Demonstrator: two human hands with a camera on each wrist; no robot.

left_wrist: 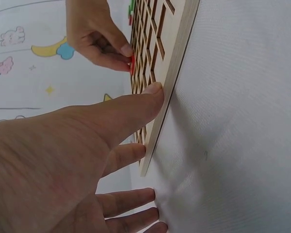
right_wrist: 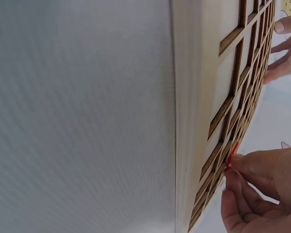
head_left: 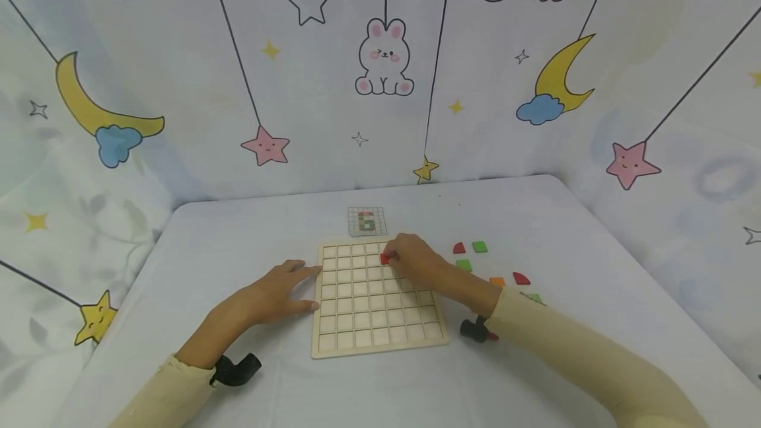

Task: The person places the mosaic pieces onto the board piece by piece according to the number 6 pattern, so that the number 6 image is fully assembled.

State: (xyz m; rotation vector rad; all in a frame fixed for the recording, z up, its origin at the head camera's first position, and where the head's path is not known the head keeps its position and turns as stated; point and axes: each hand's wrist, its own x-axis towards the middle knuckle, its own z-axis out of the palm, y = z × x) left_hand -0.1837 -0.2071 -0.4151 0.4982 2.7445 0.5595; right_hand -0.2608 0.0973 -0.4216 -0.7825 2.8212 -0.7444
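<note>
A wooden grid board point(head_left: 378, 339) with square recesses lies on the white table. My right hand point(head_left: 417, 261) reaches over its far right part and pinches a small red tile point(head_left: 384, 259) between thumb and fingertips. In the right wrist view the red tile point(right_wrist: 232, 154) is tilted, its lower edge right at the grid. My left hand point(head_left: 275, 294) rests at the board's left edge, fingers spread. Its thumb and index fingertip touch the board's side in the left wrist view, while the other fingers reach down to the tablecloth.
Behind the board lies a small gridded pattern card point(head_left: 366, 222) with a coloured figure. To the right are scattered tiles: a red quarter-round point(head_left: 459, 248), green squares point(head_left: 479, 247), an orange one point(head_left: 497, 281) and another red quarter-round point(head_left: 521, 278). A printed cloth backdrop point(head_left: 333, 104) surrounds the table.
</note>
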